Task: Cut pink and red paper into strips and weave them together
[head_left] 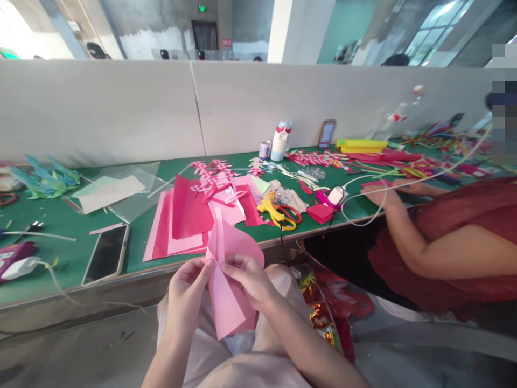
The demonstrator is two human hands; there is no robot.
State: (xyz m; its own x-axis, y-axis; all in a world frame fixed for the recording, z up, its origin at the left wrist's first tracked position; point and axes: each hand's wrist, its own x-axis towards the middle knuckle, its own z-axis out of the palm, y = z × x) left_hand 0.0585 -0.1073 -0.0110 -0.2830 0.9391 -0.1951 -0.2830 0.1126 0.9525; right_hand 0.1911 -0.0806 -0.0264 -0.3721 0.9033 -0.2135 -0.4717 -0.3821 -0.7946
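Pink paper (230, 280) stands over the lap, off the table (64, 226) edge, long axis running up and down, pinched at its folded waist from both sides by the left hand (188, 285) and right hand (250, 280), equally near.

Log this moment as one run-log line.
left hand: pinching pink paper | right hand: pinching same sheet, over lap | phone: flat on green table | co-worker's hand: on table

Light pink folded paper sheet (228, 291) in hand; green table mat (64, 221); pink and magenta flat paper sheets (181, 223) near front edge; yellow-handled scissors (274, 213) (red pair beside); teal folded paper pieces (44, 180) far left.
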